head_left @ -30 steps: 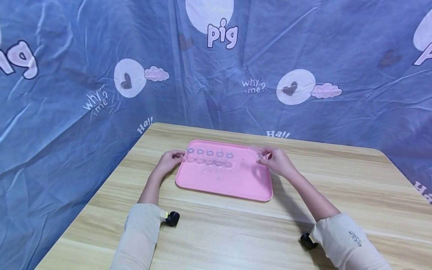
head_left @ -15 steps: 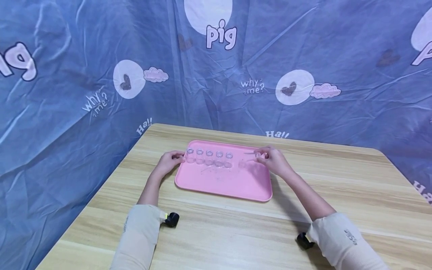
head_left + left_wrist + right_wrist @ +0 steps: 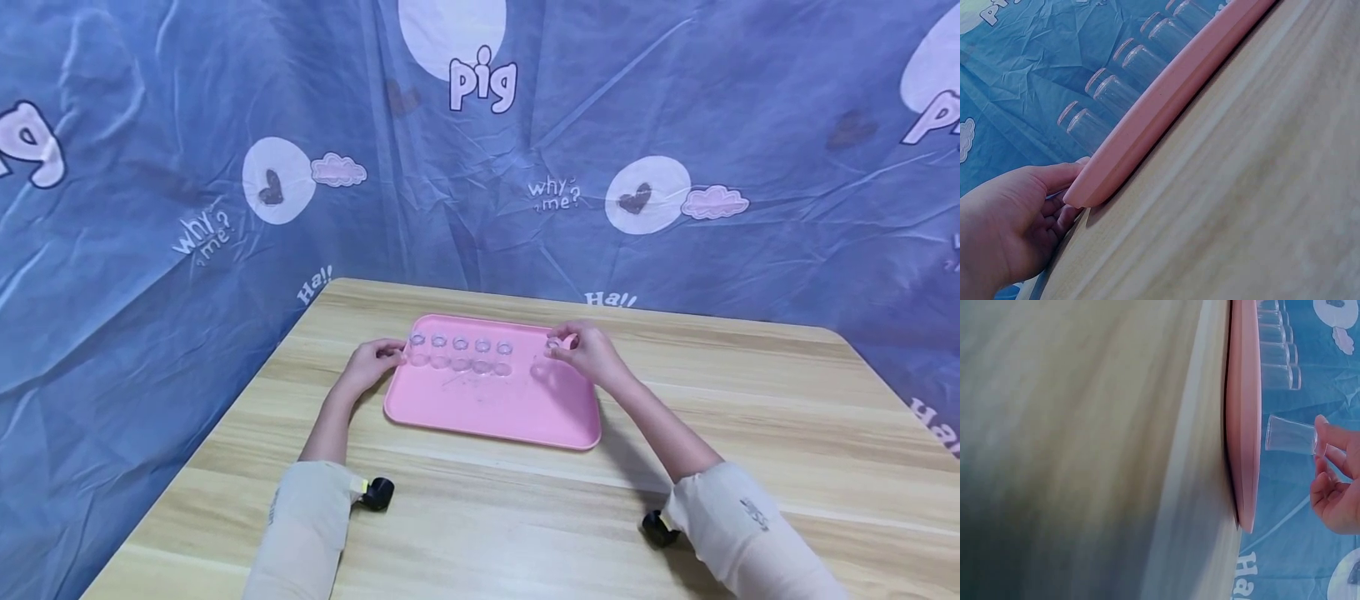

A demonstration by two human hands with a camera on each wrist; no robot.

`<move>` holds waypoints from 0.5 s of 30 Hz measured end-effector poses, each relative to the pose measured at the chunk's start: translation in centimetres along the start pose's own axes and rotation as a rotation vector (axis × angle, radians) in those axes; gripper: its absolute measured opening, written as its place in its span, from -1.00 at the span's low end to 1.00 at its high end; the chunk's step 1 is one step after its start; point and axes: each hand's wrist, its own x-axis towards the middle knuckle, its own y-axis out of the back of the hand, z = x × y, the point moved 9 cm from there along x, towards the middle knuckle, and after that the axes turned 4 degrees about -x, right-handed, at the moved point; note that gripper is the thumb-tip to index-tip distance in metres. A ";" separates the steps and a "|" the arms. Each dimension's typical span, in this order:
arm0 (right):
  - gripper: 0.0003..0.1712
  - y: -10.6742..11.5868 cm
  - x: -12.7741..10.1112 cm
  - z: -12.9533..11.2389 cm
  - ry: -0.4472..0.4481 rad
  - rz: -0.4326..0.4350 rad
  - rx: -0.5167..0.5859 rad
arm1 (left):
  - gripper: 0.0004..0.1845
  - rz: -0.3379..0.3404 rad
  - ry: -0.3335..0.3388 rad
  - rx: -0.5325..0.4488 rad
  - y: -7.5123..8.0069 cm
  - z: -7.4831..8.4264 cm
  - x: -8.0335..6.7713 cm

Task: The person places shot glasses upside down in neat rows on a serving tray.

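Observation:
In the head view, several small clear jars stand in a row across the left and middle of the pink tray. My right hand pinches another clear jar near its narrower top end. That jar is slightly tilted, its wide base pointing down, and the right wrist view shows it raised above the tray's rim. At the tray's left edge, my left hand grips the rim, its other fingers curled below, as seen in the left wrist view. The lower parts of the standing jars are hidden there by the tray wall.
The tray lies on a wood-grain table, near its far edge. Behind it hangs a blue printed cloth. A gap on the tray separates the row of jars from my right hand.
My right hand has moved left over the tray. The jar in it has turned from lying sideways to nearly upright. My left hand stays on the tray's edge; the head view has shifted slightly.

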 end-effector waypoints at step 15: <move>-0.78 -2.9 1.1 -1.9 0.085 -0.068 -0.027 | -0.65 0.013 -0.022 -0.010 0.1 0.1 0.0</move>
